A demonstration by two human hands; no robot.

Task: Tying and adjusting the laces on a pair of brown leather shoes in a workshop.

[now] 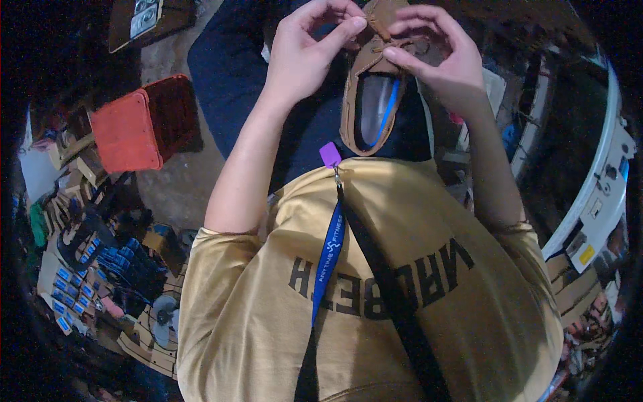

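A brown leather lace-up shoe (pixel 349 110) lies on my lap, its heel toward me and its toe at the top edge of the view. Inside it shows a grey insole with a blue strip along one side. My left hand (pixel 311 50) is closed in a pinch at the left of the lacing, thumb against fingertips. From the other side, my right hand (pixel 445 57) curls its fingers around the thin brown shoelace (pixel 379 49), with the thumb pressed on it. Part of the lace is hidden behind the fingers.
Left of my legs stands a red plastic stool (pixel 127 127). Stacked blue-and-white items (pixel 70 291) and a small fan (pixel 164 315) sit at the lower left. A pale curved machine or table edge (pixel 596 181) runs along the right. A purple tag (pixel 330 155) hangs from my lanyard beside the heel.
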